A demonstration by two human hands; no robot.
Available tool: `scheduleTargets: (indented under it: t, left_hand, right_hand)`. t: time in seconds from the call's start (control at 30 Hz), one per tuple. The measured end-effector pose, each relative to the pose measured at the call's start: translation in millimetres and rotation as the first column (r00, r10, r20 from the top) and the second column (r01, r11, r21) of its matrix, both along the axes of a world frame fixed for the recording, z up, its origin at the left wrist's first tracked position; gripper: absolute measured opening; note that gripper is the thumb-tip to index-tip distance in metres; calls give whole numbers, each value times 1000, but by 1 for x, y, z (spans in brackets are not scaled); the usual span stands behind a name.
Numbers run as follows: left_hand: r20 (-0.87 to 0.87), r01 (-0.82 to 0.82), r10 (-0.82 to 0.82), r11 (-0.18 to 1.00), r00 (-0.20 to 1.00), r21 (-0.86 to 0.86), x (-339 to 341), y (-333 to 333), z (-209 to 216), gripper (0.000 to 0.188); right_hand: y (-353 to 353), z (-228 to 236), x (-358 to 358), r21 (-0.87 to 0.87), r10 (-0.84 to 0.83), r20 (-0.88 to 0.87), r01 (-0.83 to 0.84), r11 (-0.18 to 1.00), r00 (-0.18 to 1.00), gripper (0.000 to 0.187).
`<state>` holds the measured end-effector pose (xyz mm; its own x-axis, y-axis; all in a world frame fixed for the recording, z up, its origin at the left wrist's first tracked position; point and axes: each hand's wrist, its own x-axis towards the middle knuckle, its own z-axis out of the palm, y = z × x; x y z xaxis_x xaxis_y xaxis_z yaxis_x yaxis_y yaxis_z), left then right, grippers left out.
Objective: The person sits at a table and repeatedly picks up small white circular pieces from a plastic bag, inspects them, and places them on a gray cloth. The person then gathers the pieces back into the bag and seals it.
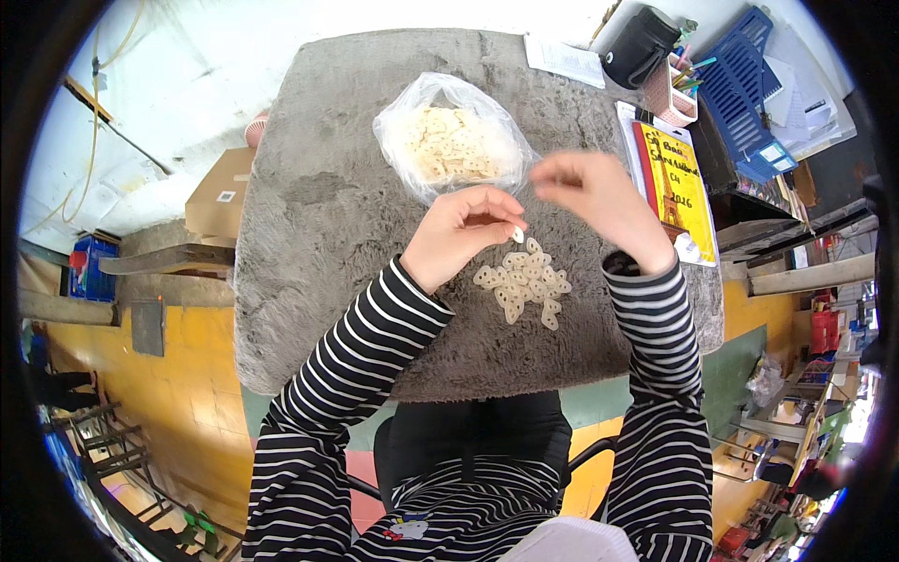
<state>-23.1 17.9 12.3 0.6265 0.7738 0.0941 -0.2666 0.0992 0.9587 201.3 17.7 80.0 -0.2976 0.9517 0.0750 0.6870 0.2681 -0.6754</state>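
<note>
My left hand (473, 229) pinches a small white piece (518, 234) between thumb and fingertips, over the grey plush-covered table (328, 206). Just beyond it lies a see-through plastic bag (398, 98), filled with many small cream pieces (454, 145). My right hand (604, 197) hovers to the right of the bag. Its fingers are bent and smeared by motion, so whether they hold anything cannot be made out. Below and between both hands, a loose pile of small flat cream pieces with dark holes (524, 281) rests on the plush cover.
Along the table's right side lie a yellow notebook (688, 178), a pink pen basket (672, 98), a black case (641, 47) and a blue file rack (740, 98). White papers (565, 61) lie at the far edge. A cardboard box (215, 197) stands left of the table.
</note>
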Motion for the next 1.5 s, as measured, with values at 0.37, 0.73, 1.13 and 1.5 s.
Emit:
scheduleTargets:
  t: [0.37,0.73,1.13,1.5]
  left_hand:
    - [-179,-226,268,948,947,224,7,-7,2,10]
    - [-155,-515,704,634,693,577,-16,19,15,21]
    - [-357,9,234,826,904,564,-1,-9,6,23]
    - [-479,203,153,766,864,610,14,-12,-30,22]
  right_hand:
    - [-55,-48,0,37,-98,13,98,995,995,11]
    - [7,1,-36,325,-65,17,56,944,998,29]
    - [-74,-58,1,54,43,-12,-42,998,999,19]
    - [-55,-51,16,-635,-476,-640,-65,770,603,26]
